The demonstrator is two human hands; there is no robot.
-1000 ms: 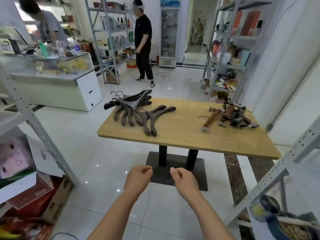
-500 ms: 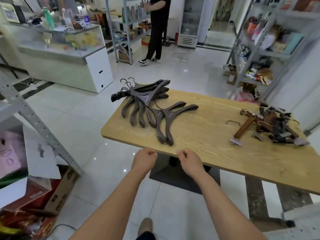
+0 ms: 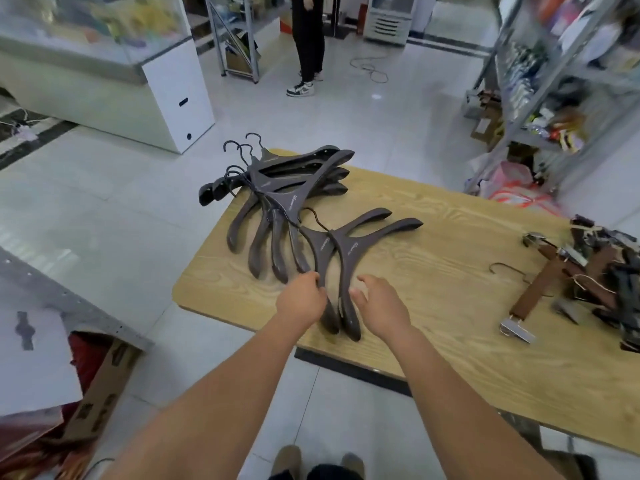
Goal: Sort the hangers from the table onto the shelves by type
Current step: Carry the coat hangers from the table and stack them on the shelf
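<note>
Several dark brown coat hangers [image 3: 287, 199] lie fanned out on the left part of a light wooden table [image 3: 433, 271]. Two of them [image 3: 343, 247] lie nearest me, side by side. My left hand [image 3: 301, 301] rests on the lower arm of the left one, fingers curled at it. My right hand [image 3: 379, 304] hovers open just right of the other's lower arm. A tangle of brown clip hangers [image 3: 581, 275] with metal clips sits at the table's right end.
A metal shelf upright [image 3: 62, 299] crosses the lower left above cardboard boxes [image 3: 100, 386]. Another stocked shelf unit [image 3: 568, 81] stands behind the table on the right. A person [image 3: 308, 39] stands on the tiled floor beyond, near a white counter [image 3: 173, 91].
I have stepped up to the table. Both hands moved forward from below its front edge onto the two nearest coat hangers; the left hand now touches one.
</note>
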